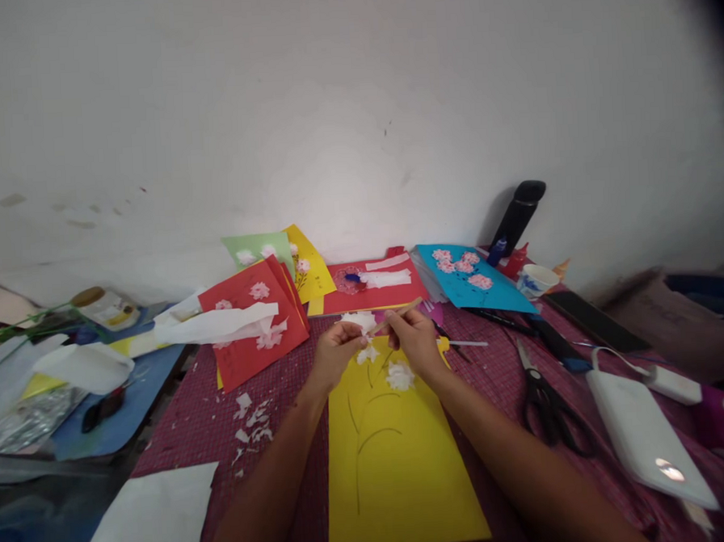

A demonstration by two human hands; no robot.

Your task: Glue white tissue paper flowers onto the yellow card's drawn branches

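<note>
Over the top part of a yellow sheet (pixel 402 471) both of my hands are close together. My right hand (pixel 415 343) is closed in a pinch on a thin, pale wooden stick (pixel 410 307), which slants down to the left. Close to the stick's lower end, my left hand (pixel 337 351) pinches a small piece of white tissue paper (pixel 366 353). Curved pencil-like lines run over the yellow sheet. A crumpled white paper flower (pixel 400 375) sits on it below my right hand. More white tissue (pixel 358 320) lies just beyond my fingers.
Red (pixel 239 362) and blue (pixel 484 285) cards with paper flowers lie left and right. White paper scraps (pixel 254 426) are scattered left of the yellow sheet. Black scissors (pixel 548 411), a white power bank (pixel 650 434) and a small cup (pixel 537 279) stand or lie right.
</note>
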